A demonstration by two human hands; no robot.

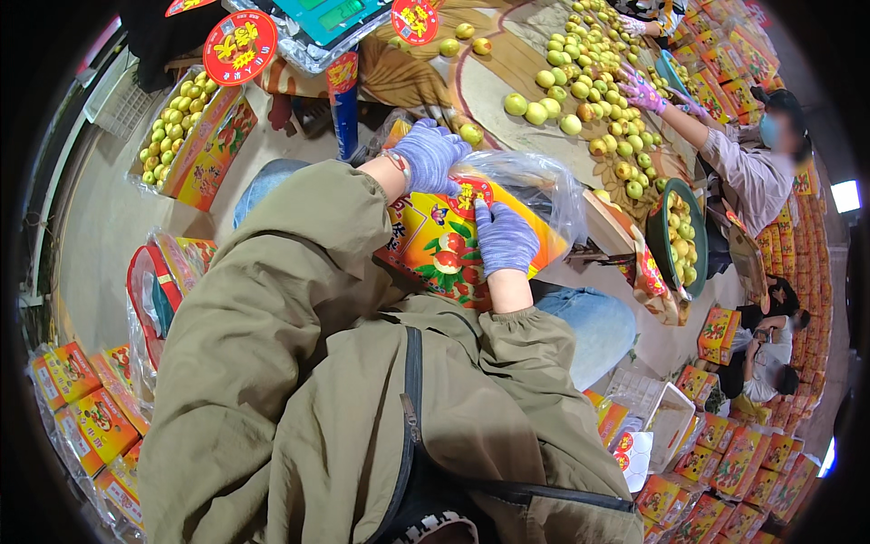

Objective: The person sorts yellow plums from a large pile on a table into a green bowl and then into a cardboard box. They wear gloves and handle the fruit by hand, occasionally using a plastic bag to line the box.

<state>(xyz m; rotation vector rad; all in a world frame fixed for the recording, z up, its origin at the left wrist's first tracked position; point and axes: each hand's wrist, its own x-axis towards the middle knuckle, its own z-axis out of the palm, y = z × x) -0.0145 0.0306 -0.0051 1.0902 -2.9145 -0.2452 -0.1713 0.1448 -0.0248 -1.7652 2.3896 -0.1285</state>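
Observation:
A printed cardboard fruit box (435, 251), yellow and red, rests tilted on my lap with a clear plastic bag liner (544, 177) spilling from its far side. My left hand (428, 156), in a purple knit glove, holds the box's upper edge, its thumb beside a round red sticker (470, 196) with yellow writing. From the right, my right hand (506, 238) in a matching glove lies against the box's printed face, a fingertip touching the sticker's lower edge. One green-yellow jujube fruit (470, 134) shows just beyond my left fingers.
Loose fruit (598, 102) covers part of the cloth-draped table (476, 81). A digital scale (333, 20) stands at its near left. A filled box (180, 129) is at left; a green basket (688, 238) of fruit at right. A gloved co-worker (747, 156) sorts opposite; stacked boxes (734, 455) surround.

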